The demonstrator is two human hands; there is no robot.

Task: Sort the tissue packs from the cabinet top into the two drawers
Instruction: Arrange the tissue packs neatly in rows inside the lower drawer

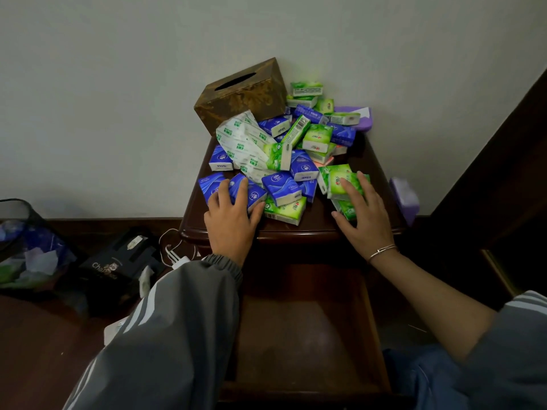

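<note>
Dozens of tissue packs (284, 149) heaped on worktop (310, 227); left hand (233, 216) at 8 o'clock, clamped round blue pack (255, 196); right hand (365, 216) at 4 o'clock, fingers spread flat on green packs (336, 181); open drawer (296, 335) at 6 o'clock

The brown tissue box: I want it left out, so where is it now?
Head view: the brown tissue box sits back left on the cabinet top, by the wall, behind the white ROYO pack.
</note>
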